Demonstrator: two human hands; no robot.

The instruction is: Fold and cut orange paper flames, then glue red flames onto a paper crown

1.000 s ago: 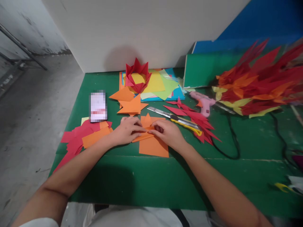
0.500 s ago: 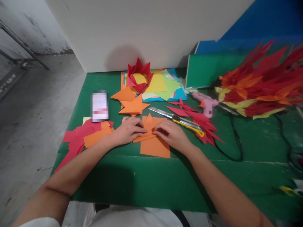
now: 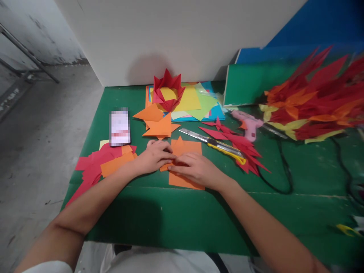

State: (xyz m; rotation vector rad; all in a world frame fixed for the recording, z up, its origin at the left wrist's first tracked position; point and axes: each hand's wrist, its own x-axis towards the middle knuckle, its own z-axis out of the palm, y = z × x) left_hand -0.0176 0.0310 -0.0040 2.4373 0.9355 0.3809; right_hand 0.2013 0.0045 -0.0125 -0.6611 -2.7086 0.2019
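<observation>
An orange paper sheet (image 3: 190,147) lies on the green table (image 3: 176,220), partly folded, with a folded strip under my fingers. My left hand (image 3: 155,156) rests on its left end, fingers together and pressing the fold flat. My right hand (image 3: 196,168) lies flat over the lower middle of the sheet, fingers stretched toward the left hand and pressing down. Just behind the sheet sit folded orange star shapes (image 3: 159,127).
A yellow utility knife (image 3: 218,145) lies right of the sheet on red pointed pieces (image 3: 244,149). A pink glue gun (image 3: 247,124) and its black cable are further right, beside a large red-orange paper flame piece (image 3: 313,102). A phone (image 3: 120,127), red and orange scraps (image 3: 102,163), and a red paper crown (image 3: 167,91) on coloured sheets are also there.
My right hand has slid down and to the left across the orange sheet, flattening over the fold. The left hand has stayed in place.
</observation>
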